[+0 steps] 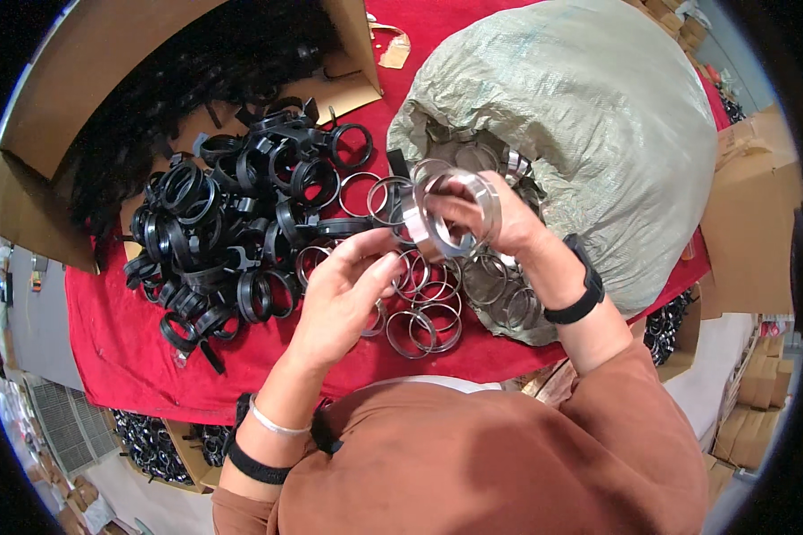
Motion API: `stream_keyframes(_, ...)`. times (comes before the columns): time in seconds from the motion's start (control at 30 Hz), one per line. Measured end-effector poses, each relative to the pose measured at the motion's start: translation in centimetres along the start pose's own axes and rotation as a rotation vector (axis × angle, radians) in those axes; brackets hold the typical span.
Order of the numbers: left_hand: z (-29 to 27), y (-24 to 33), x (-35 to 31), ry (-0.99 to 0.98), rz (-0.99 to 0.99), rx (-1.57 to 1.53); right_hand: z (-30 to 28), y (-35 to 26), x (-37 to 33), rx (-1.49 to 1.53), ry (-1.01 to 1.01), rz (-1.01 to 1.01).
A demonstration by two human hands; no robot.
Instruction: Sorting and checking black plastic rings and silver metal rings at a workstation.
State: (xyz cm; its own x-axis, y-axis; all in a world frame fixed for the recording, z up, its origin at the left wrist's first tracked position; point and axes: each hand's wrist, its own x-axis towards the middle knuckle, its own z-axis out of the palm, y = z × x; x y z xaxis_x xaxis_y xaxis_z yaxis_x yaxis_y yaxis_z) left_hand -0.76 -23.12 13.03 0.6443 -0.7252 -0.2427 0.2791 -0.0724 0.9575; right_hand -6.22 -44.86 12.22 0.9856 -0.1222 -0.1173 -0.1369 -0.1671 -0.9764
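My right hand [495,223] grips a stack of shiny metal rings [442,214], held up above the red cloth. My left hand [343,285] reaches toward that stack, fingers apart, its fingertips close to the stack's left edge; nothing shows in its grasp. Loose metal rings [428,321] lie on the cloth under both hands. More of them spill from the mouth of a grey-green woven sack [589,116]. A heap of black plastic rings [232,223] lies to the left of my left hand.
A red cloth [116,339] covers the table. An open cardboard box [71,107] full of black parts stands at the back left. Boxes of black parts [161,441] sit below the table's near edge, and cardboard cartons [758,401] stand at the right.
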Motion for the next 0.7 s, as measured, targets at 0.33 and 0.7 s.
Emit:
stream_keyframes(0.33,-0.9,-1.4,0.7,0.191,-0.048,-0.214,2.5,0.9,-1.4,0.354,0.044,0.231)
stream_keyframes(0.7,-0.9,-1.8,0.5,0.383,-0.132,0.084,1.8,0.8,-3.5,0.085,0.087,0.411)
